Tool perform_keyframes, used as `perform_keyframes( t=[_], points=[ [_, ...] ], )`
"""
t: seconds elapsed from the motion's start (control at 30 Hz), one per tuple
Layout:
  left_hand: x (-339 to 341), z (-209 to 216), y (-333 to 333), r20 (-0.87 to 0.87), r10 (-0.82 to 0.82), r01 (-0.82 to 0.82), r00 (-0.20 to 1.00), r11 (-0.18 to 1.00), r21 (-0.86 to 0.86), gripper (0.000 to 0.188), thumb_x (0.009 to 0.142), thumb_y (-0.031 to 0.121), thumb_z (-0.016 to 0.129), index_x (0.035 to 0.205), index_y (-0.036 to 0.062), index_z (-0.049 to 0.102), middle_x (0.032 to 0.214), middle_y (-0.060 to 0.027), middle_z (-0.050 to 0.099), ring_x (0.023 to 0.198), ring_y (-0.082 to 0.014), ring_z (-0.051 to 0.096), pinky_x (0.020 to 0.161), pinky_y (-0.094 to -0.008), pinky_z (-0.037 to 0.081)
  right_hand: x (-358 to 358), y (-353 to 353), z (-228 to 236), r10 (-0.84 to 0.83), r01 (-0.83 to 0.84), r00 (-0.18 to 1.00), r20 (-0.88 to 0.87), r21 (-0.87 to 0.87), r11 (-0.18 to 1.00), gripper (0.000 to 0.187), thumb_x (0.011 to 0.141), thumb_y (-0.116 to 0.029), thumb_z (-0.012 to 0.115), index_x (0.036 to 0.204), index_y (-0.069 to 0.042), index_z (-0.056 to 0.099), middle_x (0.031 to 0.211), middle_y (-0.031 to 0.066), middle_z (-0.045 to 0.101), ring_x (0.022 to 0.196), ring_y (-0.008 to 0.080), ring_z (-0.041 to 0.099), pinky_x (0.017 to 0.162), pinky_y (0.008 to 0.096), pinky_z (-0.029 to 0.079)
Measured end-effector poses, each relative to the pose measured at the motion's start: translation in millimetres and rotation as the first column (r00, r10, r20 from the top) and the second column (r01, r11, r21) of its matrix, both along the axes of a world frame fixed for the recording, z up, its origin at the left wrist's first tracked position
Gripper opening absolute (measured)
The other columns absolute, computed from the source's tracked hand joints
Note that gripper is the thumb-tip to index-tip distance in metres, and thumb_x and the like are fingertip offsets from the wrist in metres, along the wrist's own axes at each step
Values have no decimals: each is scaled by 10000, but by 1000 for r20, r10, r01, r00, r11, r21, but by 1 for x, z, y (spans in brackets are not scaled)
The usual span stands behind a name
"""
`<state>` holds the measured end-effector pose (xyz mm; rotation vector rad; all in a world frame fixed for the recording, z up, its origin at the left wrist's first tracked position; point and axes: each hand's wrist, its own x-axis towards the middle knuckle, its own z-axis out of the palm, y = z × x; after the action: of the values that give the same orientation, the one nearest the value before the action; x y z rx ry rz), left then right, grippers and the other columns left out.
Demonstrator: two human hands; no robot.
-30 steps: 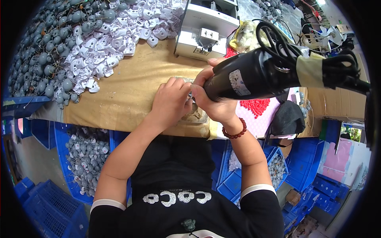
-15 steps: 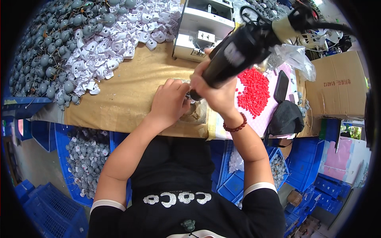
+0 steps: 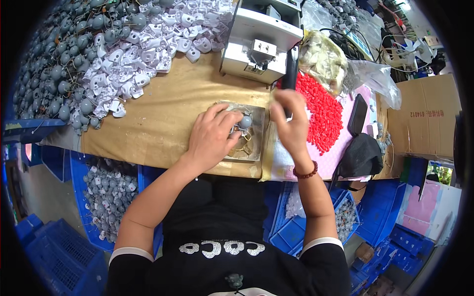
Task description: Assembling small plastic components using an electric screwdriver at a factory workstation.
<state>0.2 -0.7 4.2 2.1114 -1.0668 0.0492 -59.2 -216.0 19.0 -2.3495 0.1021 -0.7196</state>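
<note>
My left hand (image 3: 213, 132) rests on the near edge of a flat metal fixture (image 3: 254, 150) on the table. Its bent fingers hold a small part with a grey ball (image 3: 245, 122) and a pale wire in the fixture; the fingers hide much of the part. To the right, my right hand (image 3: 292, 123), with a red bead bracelet on the wrist, is raised beside the red pieces. Its fingers are smeared by motion, with thumb and forefinger apart. A long black object (image 3: 290, 74) stands just beyond its fingertips, partly behind them.
White plastic shells (image 3: 128, 69) and grey ball parts (image 3: 54, 74) are heaped at the left. A metal-cased machine (image 3: 259, 44) stands at the back. Small red pieces (image 3: 323, 121), a phone (image 3: 357, 114) and a black cloth item (image 3: 363, 157) lie right, near a cardboard box (image 3: 427, 116).
The large black power screwdriver has left my right hand and its raised place in front of the camera. That hand has moved right, away from the fixture. My left hand stays at the part.
</note>
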Motion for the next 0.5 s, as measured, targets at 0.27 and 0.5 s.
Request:
perform_keyframes(
  t=[0.27, 0.5],
  points=[
    [1, 3, -1, 14, -58, 59, 998, 993, -104, 324, 799, 30, 749, 1082, 61, 595, 1104, -150, 643, 1121, -349, 609, 906, -425, 511, 19, 35, 16, 25, -46, 999, 48, 510, 859, 90, 918, -65, 724, 904, 21, 706, 862, 52, 610, 762, 116, 563, 676, 254, 452],
    [8, 62, 108, -292, -27, 30, 956, 1000, 6, 358, 849, -48, 648, 1184, 51, 570, 1080, -141, 589, 975, -333, 623, 842, -392, 522, 12, 7, 38, 465, -352, 884, -53, 578, 736, 126, 990, -65, 615, 997, 35, 692, 990, 45, 676, 819, 95, 608, 725, 243, 496]
  ],
)
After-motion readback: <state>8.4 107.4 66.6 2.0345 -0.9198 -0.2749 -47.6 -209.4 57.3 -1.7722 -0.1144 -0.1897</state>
